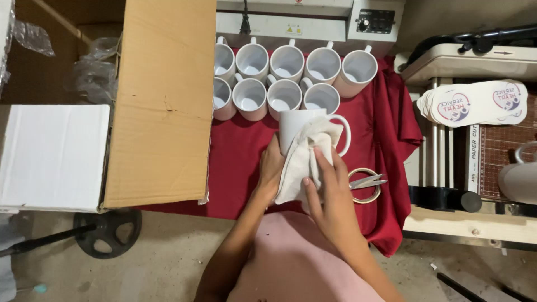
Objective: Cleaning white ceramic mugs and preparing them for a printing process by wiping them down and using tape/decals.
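The left hand (271,168) is gripping a plain white ceramic mug (299,124) over the red-clothed table (240,168), its fingers hiding behind the mug. The right hand (330,187) is pressing a crumpled off-white cloth (302,159) against it, covering the mug's lower body.

Small print-and-craft workshop, my station. At 12 o'clock: heat-press machine (310,19) behind two rows of blank white mugs (285,78) on my red-draped counter (240,168). At 3 o'clock: paper cutter (498,159), stack of printed stickers (475,103). At 9 o'clock: open cardboard carton (162,100). Bare concrete floor (156,263) at 7 o'clock.
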